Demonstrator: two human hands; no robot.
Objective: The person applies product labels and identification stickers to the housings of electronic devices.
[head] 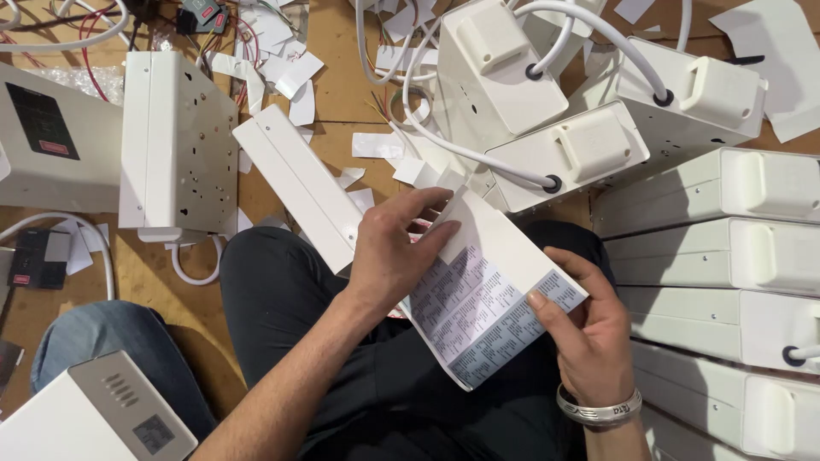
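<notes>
Down at the bottom centre of the frame, the person sits with dark trousers under the work, a white sheet of printed labels point(491, 294) held across the lap. The right hand point(589, 329), with a silver bangle point(600, 411) on its wrist, has its fingers closed around the sheet's lower right edge, thumb pressed on the printed face. The left hand point(395, 252) grips the upper left part, its fingers curled over the top edge and pinching what looks like a corner; whether a single label is lifting there I cannot tell. To my eye, the peel goes best if the right hand keeps the sheet taut and flat while the left draws the corner back slowly and low, so the sticker neither tears nor curls onto itself.

Just behind the left hand a long white panel point(295, 183) slants toward the upper left. Along the right edge of the frame stands a stack of white boxes point(717, 248), and above centre lie more white units with cables point(547, 111). Further up, torn backing paper scraps point(282, 72) litter the wooden floor point(342, 51), beside a perforated white housing point(175, 141) at the upper left.
</notes>
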